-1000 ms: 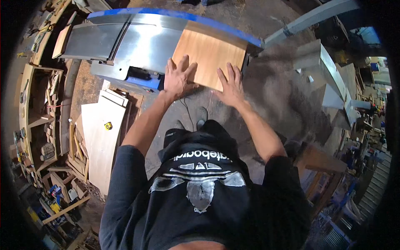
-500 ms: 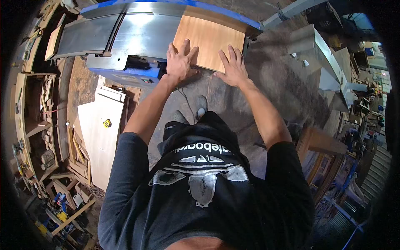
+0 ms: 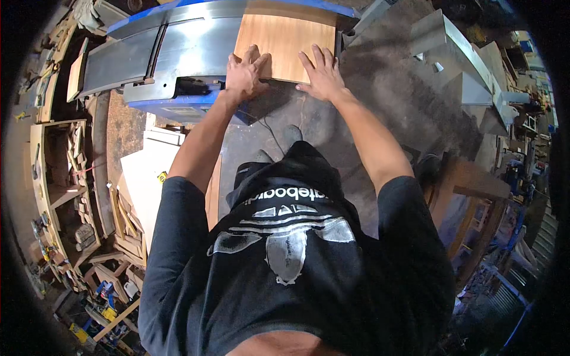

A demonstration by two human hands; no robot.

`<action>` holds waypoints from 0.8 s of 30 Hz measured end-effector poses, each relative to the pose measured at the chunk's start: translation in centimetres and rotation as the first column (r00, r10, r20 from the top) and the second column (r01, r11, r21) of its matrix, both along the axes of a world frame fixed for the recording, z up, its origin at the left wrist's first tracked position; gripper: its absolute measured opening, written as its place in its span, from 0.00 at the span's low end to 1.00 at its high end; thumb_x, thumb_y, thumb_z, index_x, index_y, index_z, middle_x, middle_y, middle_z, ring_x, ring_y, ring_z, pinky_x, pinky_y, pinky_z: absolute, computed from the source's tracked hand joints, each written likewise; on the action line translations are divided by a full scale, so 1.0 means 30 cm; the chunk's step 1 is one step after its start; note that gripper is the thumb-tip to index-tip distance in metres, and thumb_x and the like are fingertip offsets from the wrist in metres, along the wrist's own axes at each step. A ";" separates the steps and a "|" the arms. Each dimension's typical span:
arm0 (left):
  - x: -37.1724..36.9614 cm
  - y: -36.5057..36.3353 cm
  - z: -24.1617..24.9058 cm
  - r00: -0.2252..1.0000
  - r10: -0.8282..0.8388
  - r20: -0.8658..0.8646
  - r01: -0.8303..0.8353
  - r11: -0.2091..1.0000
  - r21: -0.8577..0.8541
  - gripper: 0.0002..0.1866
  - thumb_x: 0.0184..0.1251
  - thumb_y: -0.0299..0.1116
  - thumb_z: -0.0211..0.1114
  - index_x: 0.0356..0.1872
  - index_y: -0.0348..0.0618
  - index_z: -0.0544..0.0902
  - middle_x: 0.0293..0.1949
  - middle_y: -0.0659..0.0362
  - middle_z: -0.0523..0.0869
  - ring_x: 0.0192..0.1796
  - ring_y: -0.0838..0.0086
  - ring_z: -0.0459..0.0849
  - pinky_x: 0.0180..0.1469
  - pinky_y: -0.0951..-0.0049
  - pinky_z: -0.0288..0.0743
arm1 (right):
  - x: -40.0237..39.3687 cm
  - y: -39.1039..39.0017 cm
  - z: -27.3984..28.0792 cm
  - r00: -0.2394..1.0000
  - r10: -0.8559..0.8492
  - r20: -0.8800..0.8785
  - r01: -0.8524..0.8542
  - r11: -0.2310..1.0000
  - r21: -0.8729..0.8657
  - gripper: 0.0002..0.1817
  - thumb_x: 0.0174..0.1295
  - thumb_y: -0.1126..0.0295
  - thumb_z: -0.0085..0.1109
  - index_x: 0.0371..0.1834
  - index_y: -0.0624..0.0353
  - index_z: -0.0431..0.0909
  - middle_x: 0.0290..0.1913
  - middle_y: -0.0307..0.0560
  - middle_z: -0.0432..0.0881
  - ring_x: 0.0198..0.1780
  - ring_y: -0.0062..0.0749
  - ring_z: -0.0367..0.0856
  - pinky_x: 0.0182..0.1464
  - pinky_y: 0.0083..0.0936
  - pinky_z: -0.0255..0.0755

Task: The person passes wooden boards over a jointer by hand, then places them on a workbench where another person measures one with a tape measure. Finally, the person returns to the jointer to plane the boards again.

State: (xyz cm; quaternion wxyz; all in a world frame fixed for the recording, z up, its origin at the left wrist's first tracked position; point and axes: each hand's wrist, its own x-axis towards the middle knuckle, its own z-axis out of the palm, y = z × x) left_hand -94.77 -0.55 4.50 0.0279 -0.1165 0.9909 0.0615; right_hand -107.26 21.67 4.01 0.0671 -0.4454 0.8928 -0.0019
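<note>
A wide, light-brown wooden board (image 3: 285,44) lies flat on the right end of a jointer's grey metal bed (image 3: 190,56), its far edge near the machine's blue-edged fence (image 3: 219,8). My left hand (image 3: 244,74) rests on the board's near left corner, fingers spread over the top and thumb at the near edge. On the near right part, my right hand (image 3: 322,76) lies with its fingers fanned out, its thumb also by the near edge. Both hands touch the board, and their undersides are hidden.
Pale panels (image 3: 139,184) with a yellow tape measure (image 3: 162,176) lie left of my body. A wooden shelf (image 3: 41,178) with offcuts stands further left. A grey metal hood-like piece (image 3: 433,47) is at the right, and a cable (image 3: 270,133) runs across the floor.
The whole view has shifted a little, so the machine, board and hands appear further left and higher. Both hands keep their places on the board, which shows no clear movement along the bed.
</note>
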 end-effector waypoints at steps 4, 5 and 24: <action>-0.026 -0.023 0.018 0.999 -0.024 0.026 0.021 0.994 0.105 0.45 0.48 0.52 0.79 0.71 0.68 0.71 0.74 0.59 0.65 0.66 0.35 0.70 0.67 0.42 0.70 | 0.008 -0.017 0.010 0.998 -0.052 0.028 0.052 0.999 -0.007 0.55 0.57 0.43 0.71 0.84 0.40 0.47 0.83 0.60 0.38 0.82 0.65 0.36 0.76 0.73 0.45; -0.021 -0.014 0.022 0.999 -0.049 0.000 0.049 0.996 0.070 0.44 0.46 0.52 0.78 0.70 0.65 0.72 0.73 0.57 0.68 0.64 0.42 0.75 0.66 0.47 0.70 | 0.019 -0.012 0.011 0.998 -0.051 0.027 0.052 0.999 -0.011 0.55 0.57 0.43 0.71 0.84 0.40 0.47 0.83 0.60 0.38 0.82 0.65 0.36 0.76 0.73 0.45; -0.149 0.096 0.056 0.904 0.427 0.018 -0.424 0.891 0.165 0.48 0.45 0.71 0.76 0.66 0.53 0.76 0.68 0.44 0.67 0.67 0.36 0.70 0.66 0.40 0.68 | 0.004 -0.019 0.034 0.995 -0.076 0.068 0.078 0.996 -0.032 0.56 0.51 0.50 0.77 0.82 0.37 0.51 0.82 0.56 0.41 0.82 0.62 0.36 0.77 0.70 0.46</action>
